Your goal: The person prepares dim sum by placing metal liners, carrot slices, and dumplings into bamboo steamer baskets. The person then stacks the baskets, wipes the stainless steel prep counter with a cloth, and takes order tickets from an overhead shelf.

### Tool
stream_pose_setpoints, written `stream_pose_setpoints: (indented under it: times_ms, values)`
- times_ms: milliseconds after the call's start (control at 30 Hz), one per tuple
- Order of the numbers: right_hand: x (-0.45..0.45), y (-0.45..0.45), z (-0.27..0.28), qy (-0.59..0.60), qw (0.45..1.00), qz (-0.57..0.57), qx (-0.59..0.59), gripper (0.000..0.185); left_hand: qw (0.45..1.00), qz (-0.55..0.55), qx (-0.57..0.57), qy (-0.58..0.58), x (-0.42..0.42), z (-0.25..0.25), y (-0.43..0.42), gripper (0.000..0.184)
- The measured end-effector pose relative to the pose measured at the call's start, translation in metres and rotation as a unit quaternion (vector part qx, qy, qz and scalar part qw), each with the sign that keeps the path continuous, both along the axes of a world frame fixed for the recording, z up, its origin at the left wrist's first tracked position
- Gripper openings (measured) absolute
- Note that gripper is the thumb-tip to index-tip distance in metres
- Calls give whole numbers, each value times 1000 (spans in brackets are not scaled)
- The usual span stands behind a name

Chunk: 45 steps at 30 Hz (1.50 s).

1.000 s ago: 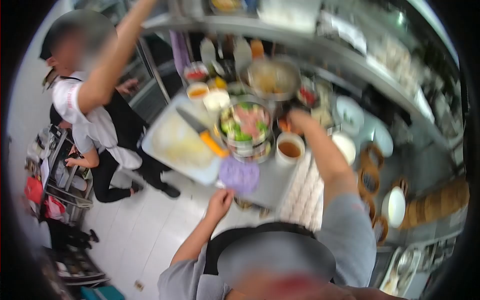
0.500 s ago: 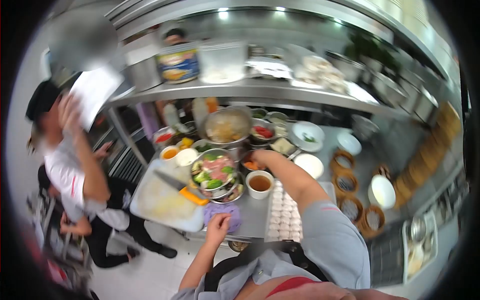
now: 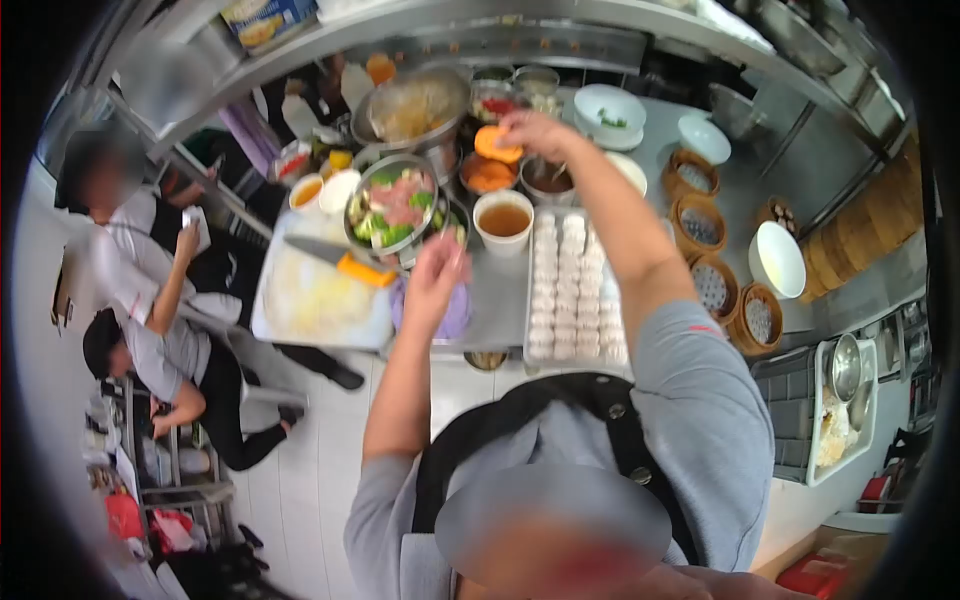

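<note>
My right hand (image 3: 538, 134) pinches carrot slices (image 3: 497, 146) above a bowl of more orange slices (image 3: 489, 178). My left hand (image 3: 438, 275) is raised beside a metal bowl of broccoli and raw meat (image 3: 400, 200). Its fingers are bent and smeared by motion, so I cannot tell whether they are closed. Between my forearms stands a white tub of brown liquid (image 3: 503, 222). Crumpled purple cloth (image 3: 452, 312) lies under my left wrist. To its left, a knife with an orange handle (image 3: 364, 269) rests on a white cutting board (image 3: 325, 325).
A tray of white eggs (image 3: 565, 290) lies below my right forearm. Bamboo steamers (image 3: 712, 285) and a white bowl (image 3: 777, 260) stand to the right. A large metal bowl (image 3: 420, 108) is at the back. Two co-workers (image 3: 150, 270) are at the left. A metal shelf (image 3: 400, 25) spans above.
My right hand has lifted from the bowl of orange slices with slices in its fingers. My left hand has moved up from the purple cloth toward the broccoli bowl. My view has tilted down.
</note>
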State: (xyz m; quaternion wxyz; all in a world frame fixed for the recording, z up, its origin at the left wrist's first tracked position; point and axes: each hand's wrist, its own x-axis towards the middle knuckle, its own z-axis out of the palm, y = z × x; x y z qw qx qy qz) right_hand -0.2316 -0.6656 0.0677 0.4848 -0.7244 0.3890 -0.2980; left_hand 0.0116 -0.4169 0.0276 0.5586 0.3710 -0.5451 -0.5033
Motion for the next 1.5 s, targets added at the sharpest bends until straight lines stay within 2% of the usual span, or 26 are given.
stream_pose_setpoints:
  times_ms: [33, 100, 133, 200, 233, 267, 300, 367, 433, 467, 500, 533, 567, 600, 633, 767, 867, 933, 1033, 1067, 1100, 1167, 1233, 1333, 1433, 1500]
  values:
    - [-7, 26, 19, -152, 980, 28, 129, 27, 998, -40, 37, 21, -9, 12, -5, 55]
    - [-21, 76, 40, -176, 965, 61, 183, 24, 994, -60, 39, 82, -40, 21, -25, 67]
    - [-29, 95, 39, -171, 964, 72, 191, 29, 986, -72, 68, 135, -60, 26, -32, 68]
    - [-48, 122, 21, -117, 979, 52, 160, 28, 959, -146, 102, 220, -100, 26, -44, 62]
    - [-60, 128, 8, -53, 994, 52, 77, 25, 944, -189, 113, 246, -122, 25, -48, 61]
    - [-75, 140, 10, 79, 995, 9, -63, 24, 948, -167, 144, 231, -144, 19, -51, 54]
    - [-94, 149, 10, 109, 989, 1, -95, 27, 956, -144, 154, 203, -164, 8, -54, 52]
    - [-138, 150, 3, 125, 982, -37, -135, 31, 941, -156, 193, 229, -204, -3, -58, 45]
    - [-193, 145, 1, 85, 984, -92, -124, 32, 936, -121, 219, 246, -249, -6, -58, 39]
    - [-224, 146, 5, 11, 993, -111, -31, 31, 934, -100, 230, 255, -269, -8, -59, 37]
    - [-258, 140, 3, -20, 990, -137, -12, 31, 941, -93, 228, 232, -289, -9, -61, 35]
    - [-292, 139, 7, 9, 987, -151, -59, 33, 947, -86, 224, 212, -309, -9, -65, 33]
    - [-326, 127, -4, -24, 981, -191, -19, 34, 953, -79, 219, 193, -327, -8, -70, 32]
    - [-358, 117, -11, -39, 977, -208, -32, 34, 959, -82, 207, 178, -342, -13, -77, 32]
    - [-381, 104, -21, -1, 956, -290, -42, 33, 964, -74, 219, 135, -357, -13, -81, 34]
    - [-424, 55, -55, 31, 929, -363, -67, 25, 972, -46, 225, -40, -406, -15, -97, 42]
    - [-419, 35, -70, 141, 921, -356, -69, 25, 958, -54, 215, -183, -432, -7, -117, 46]
    - [-413, 19, -80, 193, 911, -362, -32, 26, 960, -62, 211, -172, -444, -11, -140, 46]
    - [-409, 10, -78, 363, 865, -340, -59, 26, 956, -64, 189, -215, -460, -14, -177, 40]
    - [-405, 25, -55, 444, 854, -268, -40, 29, 952, -68, 183, -236, -464, -14, -189, 38]
    - [-410, 18, -64, 435, 855, -276, -59, 29, 947, -71, 178, -257, -468, -14, -199, 37]
    - [-420, 6, -77, 419, 854, -293, -97, 29, 911, -66, 104, -393, -477, -16, -218, 33]
    - [-426, 14, -62, 350, 877, -317, -90, 27, 831, -50, -11, -554, -487, -18, -239, 32]
    - [-442, 4, -72, 295, 899, -321, -47, 26, 758, -110, 117, -632, -504, -19, -266, 31]
    - [-450, 0, -78, 325, 911, -252, -34, 28, 700, -94, 135, -695, -521, -8, -270, 35]
    - [-442, 7, -72, 370, 907, -191, -56, 27, 692, -92, 112, -707, -526, 1, -263, 37]
